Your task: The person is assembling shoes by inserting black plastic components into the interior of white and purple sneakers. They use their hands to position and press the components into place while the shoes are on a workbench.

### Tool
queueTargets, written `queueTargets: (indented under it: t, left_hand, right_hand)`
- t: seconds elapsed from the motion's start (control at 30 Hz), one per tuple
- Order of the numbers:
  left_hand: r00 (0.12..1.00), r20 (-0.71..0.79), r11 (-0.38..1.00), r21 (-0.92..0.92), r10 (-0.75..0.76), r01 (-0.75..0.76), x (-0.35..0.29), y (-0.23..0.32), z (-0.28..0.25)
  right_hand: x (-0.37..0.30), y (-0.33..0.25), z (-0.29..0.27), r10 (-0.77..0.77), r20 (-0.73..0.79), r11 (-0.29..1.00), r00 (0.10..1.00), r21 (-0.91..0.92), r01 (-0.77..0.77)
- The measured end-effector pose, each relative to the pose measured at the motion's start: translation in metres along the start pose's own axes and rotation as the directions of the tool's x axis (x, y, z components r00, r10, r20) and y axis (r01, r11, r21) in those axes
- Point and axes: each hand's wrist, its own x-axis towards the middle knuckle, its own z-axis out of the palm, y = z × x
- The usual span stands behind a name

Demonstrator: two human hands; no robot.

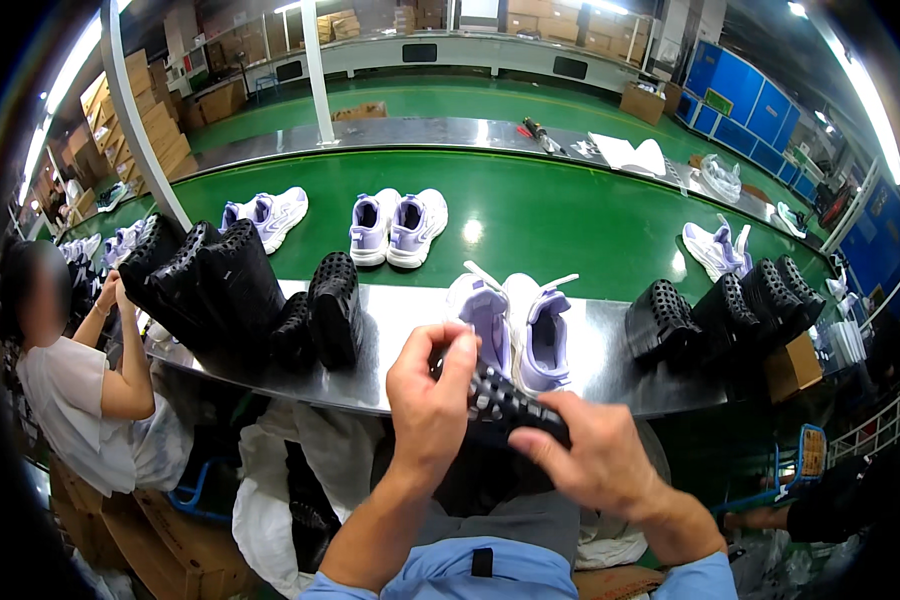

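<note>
Both hands grip one black insole with a pattern of pale dots (495,396), held up over the near edge of the metal ledge. My left hand (428,400) pinches its far left end between thumb and fingers. Around its near right end, my right hand (595,450) is closed. Just beyond the insole stands a pair of white and lavender sneakers, a left shoe (482,312) and a right shoe (542,345), heels toward me. The insole and my left hand partly cover the left shoe. Pull loops stick up from both shoes.
Black insole stacks (335,310) stand on the metal ledge (400,325) at left, with further stacks (660,320) at right. Beyond runs a green belt carrying another sneaker pair (398,228) and more shoes. A co-worker (90,390) sits at far left. A cardboard box (793,368) is at right.
</note>
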Motion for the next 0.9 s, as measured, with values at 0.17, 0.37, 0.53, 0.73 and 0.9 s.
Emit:
queueTargets:
  t: [0.17,0.37,0.53,0.73,0.9]
  left_hand:
    - [0.877,0.099,0.582,0.712,0.469,-0.392,0.079,-0.068,0.006]
    - [0.857,0.486,0.591,0.645,0.173,-0.485,0.100,-0.086,0.009]
    - [0.812,0.572,0.711,0.521,0.119,-0.471,0.098,-0.088,0.011]
    - [0.854,0.518,0.765,0.528,0.053,-0.368,0.101,-0.088,-0.011]
    - [0.844,0.530,0.724,0.548,0.087,-0.419,0.094,-0.088,-0.004]
  right_hand:
    - [0.053,0.040,-0.013,0.244,0.155,0.958,0.957,-0.195,-0.212]
    - [0.096,0.042,-0.009,0.342,0.285,0.855,0.895,-0.490,-0.170]
    - [0.087,0.082,0.068,0.177,0.227,0.785,0.958,-0.619,0.002]
    - [0.065,0.088,0.064,-0.129,0.078,0.890,0.989,-0.431,0.150]
    - [0.083,0.079,0.082,0.100,0.093,0.803,0.991,-0.596,-0.025]
